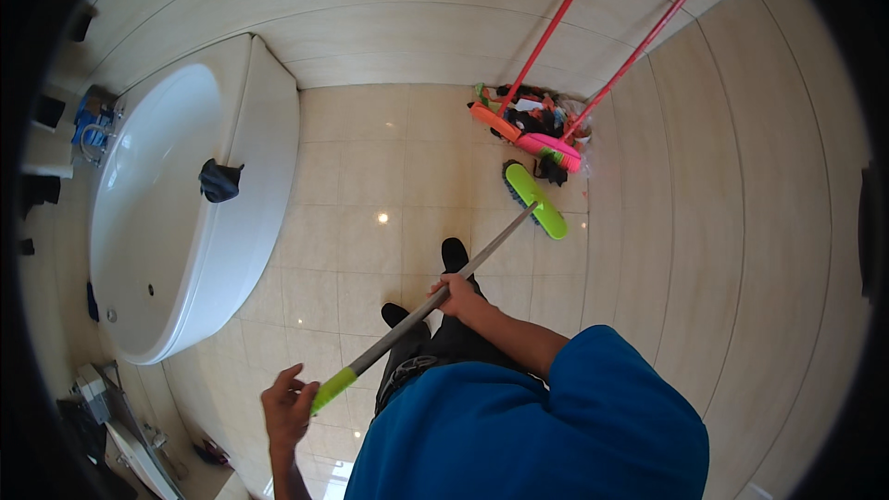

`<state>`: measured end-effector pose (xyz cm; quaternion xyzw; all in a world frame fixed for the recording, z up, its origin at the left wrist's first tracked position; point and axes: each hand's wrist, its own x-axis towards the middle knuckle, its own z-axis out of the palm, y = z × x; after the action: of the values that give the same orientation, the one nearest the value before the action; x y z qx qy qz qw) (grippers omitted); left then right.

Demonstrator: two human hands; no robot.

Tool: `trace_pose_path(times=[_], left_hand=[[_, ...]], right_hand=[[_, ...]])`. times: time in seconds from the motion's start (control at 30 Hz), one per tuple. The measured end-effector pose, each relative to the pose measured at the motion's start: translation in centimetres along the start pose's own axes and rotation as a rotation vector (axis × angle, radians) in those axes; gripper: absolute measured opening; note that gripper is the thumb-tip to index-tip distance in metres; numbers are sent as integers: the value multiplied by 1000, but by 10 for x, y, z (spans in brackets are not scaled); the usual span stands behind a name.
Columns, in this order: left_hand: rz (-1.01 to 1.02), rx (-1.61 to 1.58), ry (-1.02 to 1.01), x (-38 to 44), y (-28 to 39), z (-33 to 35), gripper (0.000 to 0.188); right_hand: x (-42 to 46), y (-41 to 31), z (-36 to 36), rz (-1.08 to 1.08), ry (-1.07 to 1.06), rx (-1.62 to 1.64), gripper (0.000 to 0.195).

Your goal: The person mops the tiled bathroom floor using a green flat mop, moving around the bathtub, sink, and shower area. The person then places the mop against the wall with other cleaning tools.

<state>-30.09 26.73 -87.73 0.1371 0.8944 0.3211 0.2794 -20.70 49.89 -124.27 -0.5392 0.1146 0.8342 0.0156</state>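
A push broom with a lime-green head [537, 200] and dark bristles rests on the tiled floor to the right of my shoes. Its grey handle [389, 340] runs diagonally across my body and ends in a lime-green grip [334, 389]. Partway along the handle, my right hand [458, 296] is wrapped around it. My left hand [288, 404] is at the grip's end, fingers apart, with the thumb at or close to it. Just beyond the broom head lies a heap of mixed rubbish [531, 107], with a black scrap [551, 171] at its near side.
Two red-handled brooms, one with an orange head [494, 121] and one with a pink head [549, 148], lean in the wall corner against the heap. A white bathtub [260, 173] fills the left side, a black cloth [220, 180] on its rim. Tiled wall [701, 222] bounds the right.
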Motion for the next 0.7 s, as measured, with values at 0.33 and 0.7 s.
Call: trace_pose_path(times=[0.33,0.7], left_hand=[[198,370,-79,16,74,56,43],[314,265,-66,32,78,97,40]], right_hand=[[-1,-36,-36,32,49,111,8],[7,-98,-62,-54,139,195,12]])
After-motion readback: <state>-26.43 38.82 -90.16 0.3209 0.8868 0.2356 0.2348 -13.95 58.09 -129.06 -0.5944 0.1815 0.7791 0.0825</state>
